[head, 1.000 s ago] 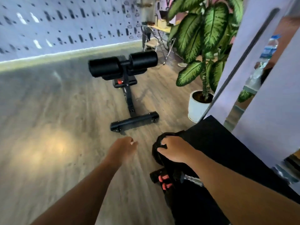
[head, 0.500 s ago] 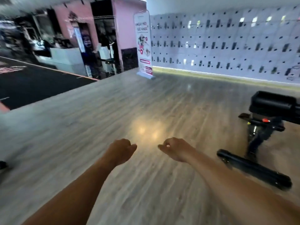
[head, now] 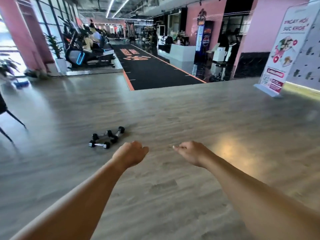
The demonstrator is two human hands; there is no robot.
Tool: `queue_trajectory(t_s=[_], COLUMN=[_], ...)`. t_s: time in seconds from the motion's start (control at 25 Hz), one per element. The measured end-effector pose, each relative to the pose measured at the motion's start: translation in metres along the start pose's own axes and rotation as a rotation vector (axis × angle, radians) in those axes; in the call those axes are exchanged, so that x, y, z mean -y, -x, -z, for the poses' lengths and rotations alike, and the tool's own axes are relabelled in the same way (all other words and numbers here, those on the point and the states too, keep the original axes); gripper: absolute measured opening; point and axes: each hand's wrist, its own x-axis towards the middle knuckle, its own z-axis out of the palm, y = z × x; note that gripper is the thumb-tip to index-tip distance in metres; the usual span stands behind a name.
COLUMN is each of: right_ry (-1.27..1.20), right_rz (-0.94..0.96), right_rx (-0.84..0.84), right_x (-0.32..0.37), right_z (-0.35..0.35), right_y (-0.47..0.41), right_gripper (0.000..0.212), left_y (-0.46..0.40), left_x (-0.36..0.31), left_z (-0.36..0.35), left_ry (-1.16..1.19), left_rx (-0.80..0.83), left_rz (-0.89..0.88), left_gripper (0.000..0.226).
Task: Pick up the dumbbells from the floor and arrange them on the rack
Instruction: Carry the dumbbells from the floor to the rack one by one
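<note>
Three small black dumbbells [head: 106, 138] with metal handles lie together on the wooden floor [head: 190, 118], left of centre. My left hand [head: 132, 153] hovers just right of and nearer than them, fingers curled, holding nothing. My right hand [head: 190, 153] is held out beside it, also curled and holding nothing. The rack is out of sight.
Black chair legs [head: 10, 123] stand at the far left edge. A standing banner [head: 284, 54] is at the back right. A black runway mat [head: 152, 70] leads away past a counter [head: 181, 56] and exercise machines [head: 86, 52].
The view has swung left: the black bench and the rack corner have gone from sight, and the dumbbells on the floor have come into view. My right hand has let go of the black thing it touched.
</note>
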Motion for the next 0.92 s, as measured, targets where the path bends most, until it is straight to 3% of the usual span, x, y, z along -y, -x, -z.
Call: queue_trajectory(t_s=[0.24,0.44,0.72,0.92], right_ry=[0.038,0.043,0.060,0.078], right_rz=[0.172,0.279,0.343,0.300], right_rx=[0.137,0.176,0.243,0.268], right_x=[0.088,0.171,0.281,0.357], right_z=[-0.051,-0.053,-0.099,-0.155], right_y=[-0.187,-0.342,-0.531,-0.670], right_gripper=[0.056,0.055,0.057,0.052], left_y=[-0.093,-0.192,-0.305,-0.430], left_x=[0.134,0.200,0.332,0.464], left_z=[0.048,0.112,0.158,0.186], left_ry=[-0.039,-0.089,0.040,0.049], left_rx=[-0.034,-0.060,-0.119,-0.126], left_rz=[0.244,0.417,0.546,0.517], left_gripper=[0.023,0.044,0.048,0.046])
